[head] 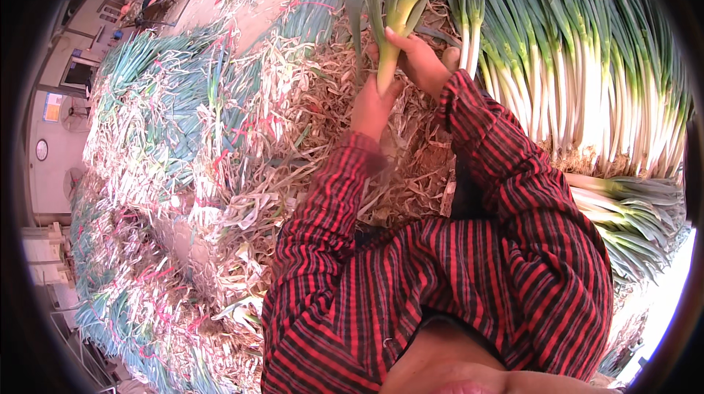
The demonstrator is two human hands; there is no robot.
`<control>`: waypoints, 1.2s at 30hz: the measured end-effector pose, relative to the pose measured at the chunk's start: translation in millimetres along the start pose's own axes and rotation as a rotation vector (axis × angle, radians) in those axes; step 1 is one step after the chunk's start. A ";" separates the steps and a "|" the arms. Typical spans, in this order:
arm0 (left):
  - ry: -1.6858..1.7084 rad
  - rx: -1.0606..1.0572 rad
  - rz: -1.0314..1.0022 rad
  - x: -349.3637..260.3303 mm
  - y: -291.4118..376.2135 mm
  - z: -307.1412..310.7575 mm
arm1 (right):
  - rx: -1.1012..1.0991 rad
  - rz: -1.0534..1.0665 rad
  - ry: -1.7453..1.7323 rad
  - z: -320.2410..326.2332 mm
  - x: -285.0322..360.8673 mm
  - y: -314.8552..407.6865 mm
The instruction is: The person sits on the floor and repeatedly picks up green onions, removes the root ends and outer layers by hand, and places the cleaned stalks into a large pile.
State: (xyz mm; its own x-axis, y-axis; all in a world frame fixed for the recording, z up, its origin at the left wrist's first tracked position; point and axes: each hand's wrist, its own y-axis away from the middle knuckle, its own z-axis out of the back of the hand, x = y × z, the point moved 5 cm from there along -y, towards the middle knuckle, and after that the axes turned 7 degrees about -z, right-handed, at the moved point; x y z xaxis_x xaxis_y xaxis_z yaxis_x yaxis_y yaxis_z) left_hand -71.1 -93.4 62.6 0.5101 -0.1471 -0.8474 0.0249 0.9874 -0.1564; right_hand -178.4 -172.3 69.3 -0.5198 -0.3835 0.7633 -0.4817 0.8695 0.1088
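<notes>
A large green onion (391, 58) stands nearly upright between my two hands, its broad green leaves reaching past the top of the picture. Around the lower end of its pale stalk my left hand (374, 110) is closed, hiding the root end. Higher up, my right hand (422, 63) grips the same stalk, with the thumb laid along its front. Dry stripped onion leaves (330, 94) cover the ground beneath both hands. Just right of my right hand, a few peeled green onions (469, 45) with white stalks are partly hidden by my sleeve.
A long row of cleaned green onions (577, 80) stands at the right. More onions (632, 212) lie flat below it. Unpeeled bundles (187, 102) with red ties fill the left, among dry husks. Fans (75, 113) and a clock (42, 150) are by the far-left wall.
</notes>
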 end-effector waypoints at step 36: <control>0.756 0.150 0.533 23.2 111.1 -22.9 | -0.462 -0.176 0.753 56.0 -77.7 -28.9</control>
State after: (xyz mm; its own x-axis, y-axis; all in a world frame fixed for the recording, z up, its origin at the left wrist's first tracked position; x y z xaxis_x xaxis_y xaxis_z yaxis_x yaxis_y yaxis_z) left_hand -76.2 11.5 13.9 -0.2066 0.3802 -0.9015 0.0856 0.9249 0.3704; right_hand -163.6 -185.1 -28.8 0.2131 -0.3586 0.9088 -0.0942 0.9183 0.3845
